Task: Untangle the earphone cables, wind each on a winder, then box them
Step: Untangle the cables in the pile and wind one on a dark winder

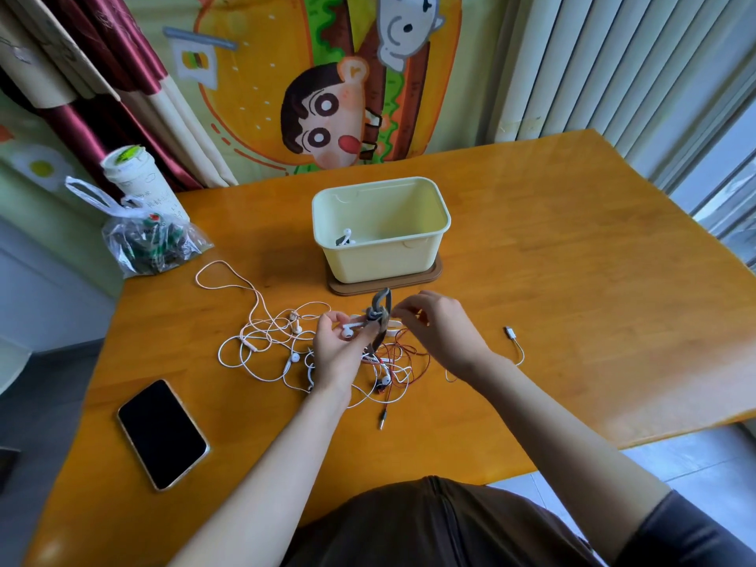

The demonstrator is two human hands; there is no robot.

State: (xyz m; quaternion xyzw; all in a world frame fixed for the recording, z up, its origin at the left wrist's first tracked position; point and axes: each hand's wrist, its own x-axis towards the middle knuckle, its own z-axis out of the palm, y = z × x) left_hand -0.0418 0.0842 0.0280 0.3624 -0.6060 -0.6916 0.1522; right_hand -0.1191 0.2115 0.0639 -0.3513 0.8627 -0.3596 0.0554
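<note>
- The grey winder [381, 311] is held above the cable tangle [278, 345], just in front of the box [380, 255].
- The left hand [337, 349] grips the winder and white earbuds [347, 330]; the right hand [439, 329] seems to pinch its strap.
- Best to keep the coil tight while fastening it, clear of the loose cables.

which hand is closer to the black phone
Left. The left hand, gripping the winder, sits up and right of the phone; the right hand, pinching the winder's other side, is farther right.
</note>
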